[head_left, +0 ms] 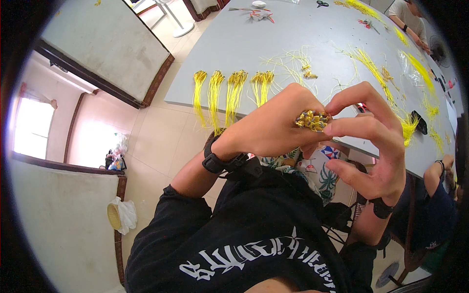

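Both my hands are raised close to the camera over the edge of a grey table [273,44]. My left hand [273,124] is closed around a small bunch of gold metal ornaments [312,120] on yellow cords. My right hand [371,136] pinches the same bunch with thumb and forefinger, the other fingers spread. Each wrist carries a black band. Several bundles of yellow cords [229,90] lie side by side on the table edge, hanging over it, just beyond my left hand.
More yellow cords [373,73] and loose gold pieces [309,73] are scattered over the table, with scissors [322,4] at the far end. Another person [408,17] sits at the far right corner, and a second one's arm [437,173] is on my right. A tiled floor lies left.
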The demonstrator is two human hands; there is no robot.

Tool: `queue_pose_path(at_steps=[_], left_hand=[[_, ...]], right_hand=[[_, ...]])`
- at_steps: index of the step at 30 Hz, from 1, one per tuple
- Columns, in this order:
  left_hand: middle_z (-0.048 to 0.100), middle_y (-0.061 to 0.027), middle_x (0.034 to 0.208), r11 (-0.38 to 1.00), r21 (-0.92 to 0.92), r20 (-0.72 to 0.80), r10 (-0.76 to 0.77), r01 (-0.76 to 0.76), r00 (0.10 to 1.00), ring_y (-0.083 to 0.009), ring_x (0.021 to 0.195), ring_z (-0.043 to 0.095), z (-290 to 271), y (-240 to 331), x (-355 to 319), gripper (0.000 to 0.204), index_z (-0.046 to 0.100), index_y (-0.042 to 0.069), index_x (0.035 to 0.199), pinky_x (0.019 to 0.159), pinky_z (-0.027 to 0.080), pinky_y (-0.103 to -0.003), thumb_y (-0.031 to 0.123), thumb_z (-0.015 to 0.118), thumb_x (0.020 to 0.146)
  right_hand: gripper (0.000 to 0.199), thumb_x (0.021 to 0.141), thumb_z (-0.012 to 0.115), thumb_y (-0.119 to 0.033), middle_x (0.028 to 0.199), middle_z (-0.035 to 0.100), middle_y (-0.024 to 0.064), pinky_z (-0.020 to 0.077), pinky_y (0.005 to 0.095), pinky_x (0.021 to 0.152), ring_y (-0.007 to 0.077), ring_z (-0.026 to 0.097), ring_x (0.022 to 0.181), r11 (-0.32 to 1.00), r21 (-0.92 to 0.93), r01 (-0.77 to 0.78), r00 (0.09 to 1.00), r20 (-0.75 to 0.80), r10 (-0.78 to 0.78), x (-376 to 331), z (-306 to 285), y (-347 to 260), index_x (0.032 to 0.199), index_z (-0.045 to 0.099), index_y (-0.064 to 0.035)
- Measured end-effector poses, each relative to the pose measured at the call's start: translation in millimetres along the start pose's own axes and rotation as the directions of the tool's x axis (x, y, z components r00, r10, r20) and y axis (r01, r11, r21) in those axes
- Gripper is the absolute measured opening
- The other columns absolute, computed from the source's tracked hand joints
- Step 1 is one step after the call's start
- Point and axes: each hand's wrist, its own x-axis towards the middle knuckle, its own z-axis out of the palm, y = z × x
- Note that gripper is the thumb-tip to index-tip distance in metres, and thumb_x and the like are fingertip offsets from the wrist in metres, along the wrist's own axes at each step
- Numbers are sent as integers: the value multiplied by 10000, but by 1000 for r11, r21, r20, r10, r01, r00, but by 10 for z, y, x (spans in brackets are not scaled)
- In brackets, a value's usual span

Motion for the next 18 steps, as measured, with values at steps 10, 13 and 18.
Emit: queue_pose_path(at_steps=[10, 13, 18], left_hand=[[641, -105, 586, 983, -28, 9, -181, 181, 983, -181, 535, 615, 20, 53, 10, 265, 661, -35, 724, 562, 497, -330, 110, 661, 946], [637, -104, 591, 957, -92, 26, -276, 277, 961, -182, 531, 602, 48, 91, 8, 262, 659, -41, 748, 558, 489, -337, 121, 652, 954], [628, -106, 596, 944, -52, 55, -323, 325, 945, -177, 526, 578, 50, 113, 9, 251, 660, -50, 791, 553, 475, -343, 130, 647, 965]], right_hand=[[487, 668, 787, -50, 1111, 586, 161, 528, 327, 758, 251, 625, 931, 992, -121, -29, 999, 26, 32, 20, 30, -7, 1143, 680, -63], [487, 662, 787, -33, 1093, 587, 152, 531, 325, 760, 241, 627, 910, 993, -107, -46, 999, 4, 47, 17, 37, -15, 1136, 681, -64], [500, 667, 780, -8, 1064, 591, 141, 534, 327, 755, 232, 628, 899, 980, -200, -8, 999, 38, 16, 27, 25, -22, 1150, 669, -70]])
